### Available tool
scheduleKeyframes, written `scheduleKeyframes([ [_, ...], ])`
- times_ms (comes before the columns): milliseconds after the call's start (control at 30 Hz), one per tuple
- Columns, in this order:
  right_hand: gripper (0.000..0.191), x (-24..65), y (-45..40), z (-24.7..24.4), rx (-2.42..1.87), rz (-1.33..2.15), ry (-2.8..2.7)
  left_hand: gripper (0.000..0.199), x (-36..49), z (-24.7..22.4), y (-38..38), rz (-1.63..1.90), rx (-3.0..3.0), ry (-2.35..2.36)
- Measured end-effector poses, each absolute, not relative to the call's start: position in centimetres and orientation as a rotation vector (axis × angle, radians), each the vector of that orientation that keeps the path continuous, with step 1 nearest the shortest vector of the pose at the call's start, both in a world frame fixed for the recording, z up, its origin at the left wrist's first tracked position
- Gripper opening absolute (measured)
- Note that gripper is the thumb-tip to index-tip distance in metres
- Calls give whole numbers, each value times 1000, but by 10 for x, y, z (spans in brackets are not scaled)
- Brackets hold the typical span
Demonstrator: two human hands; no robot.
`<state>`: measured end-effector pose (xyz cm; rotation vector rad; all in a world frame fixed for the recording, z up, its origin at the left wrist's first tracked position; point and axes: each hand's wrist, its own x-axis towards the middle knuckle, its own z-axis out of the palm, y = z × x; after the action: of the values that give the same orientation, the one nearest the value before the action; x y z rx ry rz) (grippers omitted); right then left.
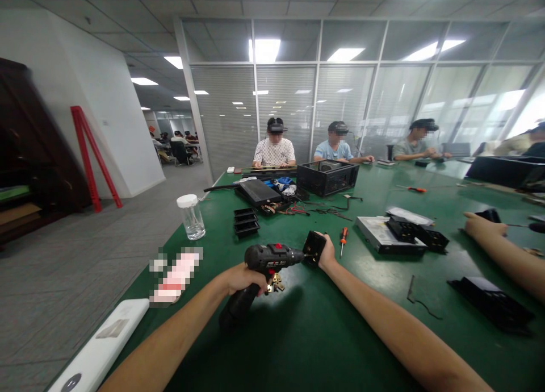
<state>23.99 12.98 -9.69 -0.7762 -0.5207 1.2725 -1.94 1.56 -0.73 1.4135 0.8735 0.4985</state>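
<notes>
My left hand (247, 279) is wrapped round the grip of a black cordless drill (272, 258), which points right. In my right hand (327, 252) is a small black box-shaped part (314, 247), held up above the table. The drill's tip meets the near face of this part, or comes very close to it; the exact contact is too small to see. Small brass-coloured metal pieces (277, 283) lie on the green table (298, 335) just beyond the drill's grip. An orange-handled screwdriver (343, 240) rests right of my right hand.
Black trays (246, 222) and a lidded clear jar (192, 217) stand at the left. Behind are a black computer case (327, 177) and loose cables. A metal box (389, 236) with black parts lies right. Another person's arm (511, 255) reaches in there. Several people sit beyond.
</notes>
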Motion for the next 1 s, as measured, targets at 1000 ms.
scheduleKeyframes([
  [1000,24,241,132,-102,-734,1274,-564,15,-20,-10,18,495,1386,853],
])
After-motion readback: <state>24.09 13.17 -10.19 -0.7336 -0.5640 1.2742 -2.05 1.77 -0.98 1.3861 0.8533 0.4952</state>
